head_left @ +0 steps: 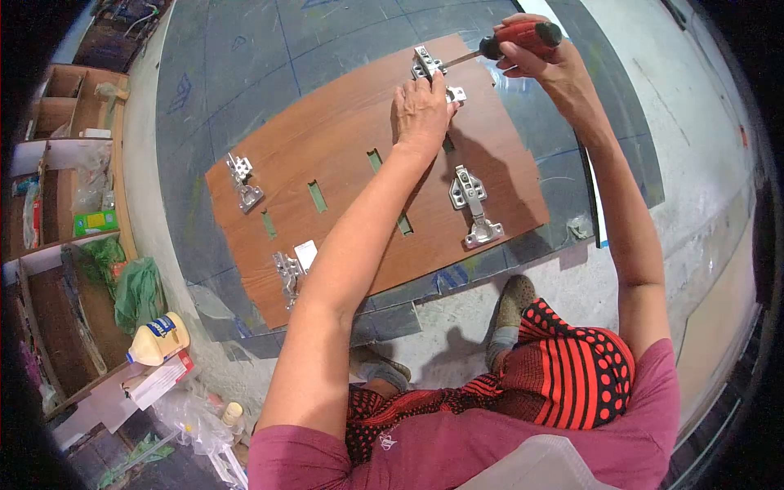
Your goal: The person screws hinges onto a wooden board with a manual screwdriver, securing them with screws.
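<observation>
My right hand (539, 57) is wrapped around the red and black handle of a screwdriver (523, 39). The screwdriver's shaft slants down to a metal cabinet hinge (425, 62) at the far edge of a brown wooden panel (351, 131). My left hand (421, 114) grips that hinge, its fingertips partly covering it. Another hinge (469, 200) lies at the panel's right side. Two more, one hinge (243, 181) at the left edge and one hinge (287, 276) near the front left corner, sit on the panel. My left forearm partly hides the panel.
Beneath the panel is a dark, blue-lined work surface (220, 106). A small white piece (305, 254) lies by the front left hinge. On the left stand wooden compartments (61, 192) with bags, a green box (95, 222) and a glue bottle (159, 339).
</observation>
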`<state>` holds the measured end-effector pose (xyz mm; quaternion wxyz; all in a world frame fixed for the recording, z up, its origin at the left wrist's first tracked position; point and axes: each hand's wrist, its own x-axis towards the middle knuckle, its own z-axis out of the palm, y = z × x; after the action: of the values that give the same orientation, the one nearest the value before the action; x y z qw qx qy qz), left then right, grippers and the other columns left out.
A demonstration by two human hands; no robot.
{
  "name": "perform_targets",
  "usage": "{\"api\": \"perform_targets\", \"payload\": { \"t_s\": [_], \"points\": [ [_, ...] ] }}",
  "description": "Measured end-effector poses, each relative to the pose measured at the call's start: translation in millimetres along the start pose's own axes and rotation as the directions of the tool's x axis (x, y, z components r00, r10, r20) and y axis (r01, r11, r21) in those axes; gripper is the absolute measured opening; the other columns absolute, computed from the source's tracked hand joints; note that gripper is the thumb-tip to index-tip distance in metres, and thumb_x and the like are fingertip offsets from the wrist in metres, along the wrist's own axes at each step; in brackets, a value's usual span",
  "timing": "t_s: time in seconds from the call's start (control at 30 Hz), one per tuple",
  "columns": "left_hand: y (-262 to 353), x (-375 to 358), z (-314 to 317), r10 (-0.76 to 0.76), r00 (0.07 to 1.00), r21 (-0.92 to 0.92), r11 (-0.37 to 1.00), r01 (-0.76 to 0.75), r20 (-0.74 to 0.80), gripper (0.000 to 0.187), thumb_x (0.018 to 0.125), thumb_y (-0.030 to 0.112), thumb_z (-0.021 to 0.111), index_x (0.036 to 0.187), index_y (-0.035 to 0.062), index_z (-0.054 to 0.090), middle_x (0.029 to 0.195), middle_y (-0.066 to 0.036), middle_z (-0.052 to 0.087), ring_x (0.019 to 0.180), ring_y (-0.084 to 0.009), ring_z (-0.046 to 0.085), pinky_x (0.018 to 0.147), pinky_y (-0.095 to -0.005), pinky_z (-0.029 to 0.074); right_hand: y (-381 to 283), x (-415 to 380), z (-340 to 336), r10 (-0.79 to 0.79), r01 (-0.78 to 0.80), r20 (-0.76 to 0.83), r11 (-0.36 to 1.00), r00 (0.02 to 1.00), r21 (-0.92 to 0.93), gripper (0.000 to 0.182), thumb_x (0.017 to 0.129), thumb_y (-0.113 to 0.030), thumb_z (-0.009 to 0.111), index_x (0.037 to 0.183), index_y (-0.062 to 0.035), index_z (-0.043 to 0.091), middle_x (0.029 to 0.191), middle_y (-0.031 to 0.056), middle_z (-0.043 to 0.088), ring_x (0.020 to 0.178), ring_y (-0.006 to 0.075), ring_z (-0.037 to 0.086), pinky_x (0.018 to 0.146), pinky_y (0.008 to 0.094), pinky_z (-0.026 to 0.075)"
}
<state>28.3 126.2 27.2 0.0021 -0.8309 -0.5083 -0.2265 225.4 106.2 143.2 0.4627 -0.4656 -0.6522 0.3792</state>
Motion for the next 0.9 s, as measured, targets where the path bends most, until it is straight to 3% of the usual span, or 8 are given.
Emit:
{"api": "perform_targets", "payload": {
  "t_s": [0.03,0.17,0.57,0.7,0.8,0.87,0.9],
  "points": [
    [0.1,0.1,-0.8,-0.002,1.0,-0.006,1.0,0.002,0.004,0.054,0.077,0.031,0.07,0.12,0.0039,0.051,0.094,-0.015,0.058,0.093,-0.0308,0.053,0.084,-0.043,0.04,0.7,0.3,2.0,-0.005,0.003,-0.077,1.0,0.997,-0.026,0.038,0.086,-0.027,0.066,0.119,-0.0094,0.056,0.111,0.0086,0.063,0.086,0.0165,0.065,0.076,0.0313,0.057],
    [-0.9,-0.4,1.6,0.0,1.0,0.012,1.0,0.0,0.001,0.054,0.078,0.033,0.069,0.12,0.004,0.051,0.094,-0.015,0.058,0.093,-0.0305,0.053,0.084,-0.0428,0.039,-14.8,-5.1,13.2,-0.099,0.101,-0.135,0.995,0.986,0.007,0.037,0.086,-0.023,0.066,0.118,-0.0089,0.055,0.106,0.0084,0.064,0.085,0.0159,0.066,0.076,0.0296,0.057],
    [2.3,-1.4,-6.0,-0.034,0.999,0.068,0.997,0.033,0.017,0.054,0.079,0.038,0.067,0.121,0.0081,0.051,0.092,-0.014,0.057,0.093,-0.0299,0.053,0.083,-0.0417,0.04,-10.8,-2.0,33.8,-0.041,0.041,0.018,0.999,0.999,-0.014,0.044,0.082,-0.028,0.069,0.12,-0.0103,0.054,0.103,0.0085,0.064,0.088,0.0178,0.066,0.08,0.0299,0.056],
    [1.8,-1.9,-1.3,-0.045,0.999,0.066,0.997,0.044,0.005,0.059,0.076,0.038,0.07,0.123,0.0085,0.051,0.094,-0.011,0.055,0.094,-0.028,0.051,0.087,-0.0431,0.037,-5.8,0.5,33.1,-0.022,0.022,-0.007,1.0,1.0,0.003,0.044,0.083,-0.028,0.068,0.121,-0.0108,0.052,0.104,0.0083,0.064,0.089,0.0179,0.066,0.08,0.0302,0.056],
    [2.3,-2.2,-2.5,-0.038,0.999,0.072,0.997,0.037,0.003,0.058,0.076,0.038,0.07,0.123,0.0082,0.052,0.094,-0.012,0.055,0.093,-0.0278,0.051,0.086,-0.0427,0.037,-9.7,3.6,31.1,-0.02,0.019,0.035,0.999,0.999,0.035,0.047,0.084,-0.026,0.068,0.124,-0.0109,0.049,0.104,0.0087,0.064,0.09,0.0182,0.066,0.08,0.0308,0.056],
    [1.9,-1.8,-2.6,-0.034,0.999,0.083,0.996,0.034,0.003,0.058,0.076,0.037,0.07,0.123,0.008,0.052,0.094,-0.012,0.055,0.093,-0.0278,0.051,0.085,-0.0425,0.037,-14.9,4.5,34.4,-0.125,0.118,0.02,0.972,0.992,0.205,0.049,0.085,-0.025,0.067,0.127,-0.0106,0.046,0.106,0.0091,0.063,0.091,0.019,0.066,0.078,0.031,0.057],
    [1.6,-1.8,-2.8,-0.031,0.999,0.081,0.996,0.031,0.005,0.057,0.076,0.037,0.07,0.122,0.0079,0.052,0.094,-0.012,0.055,0.093,-0.0277,0.051,0.085,-0.0424,0.037,-13.6,5.1,32.7,-0.126,0.119,0.02,0.972,0.992,0.204,0.049,0.085,-0.025,0.067,0.127,-0.0106,0.046,0.106,0.0091,0.063,0.091,0.019,0.066,0.078,0.031,0.057]
  ]
}}
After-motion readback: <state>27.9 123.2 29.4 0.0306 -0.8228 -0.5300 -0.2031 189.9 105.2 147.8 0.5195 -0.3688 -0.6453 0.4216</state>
